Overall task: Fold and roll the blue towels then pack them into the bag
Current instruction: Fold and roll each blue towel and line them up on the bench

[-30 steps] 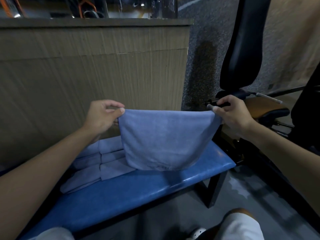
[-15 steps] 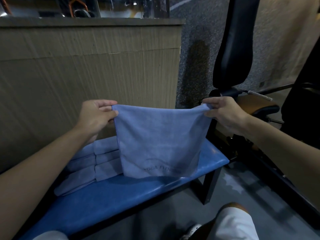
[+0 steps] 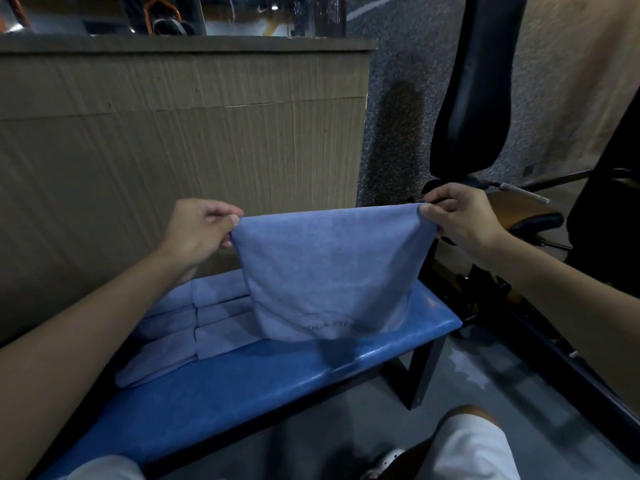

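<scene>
I held the towel [image 3: 329, 271] stretched between my two hands, its top edge running nearly level from one to the other and the rest hanging straight down below them. My left hand [image 3: 197, 226] pinched the top left corner, thumb pressed against the curled fingers. My right hand [image 3: 457, 220] pinched the top right corner in the same way, thumb on my side of the cloth and the fingers curled over behind it. Both hands were clenched on the towel and touched nothing else.

The towel's lower edge hung down to the counter [image 3: 277, 382] below my hands; I could not tell whether it touched the blue padding or hung just above it. Faint dark lettering ran along that lower edge, too blurred to read.

Folded towels [image 3: 207, 317] lay on the counter below my left hand and wrist, packed side by side and touching one another. Their right ends were hidden behind the hanging towel.

Beyond my left hand stood a wooden panel [image 3: 173, 150]. Beyond my right hand rose an upright black pad [image 3: 474, 81]. My knee [image 3: 474, 445], in white shorts, showed below my right forearm, off the counter's near edge.
</scene>
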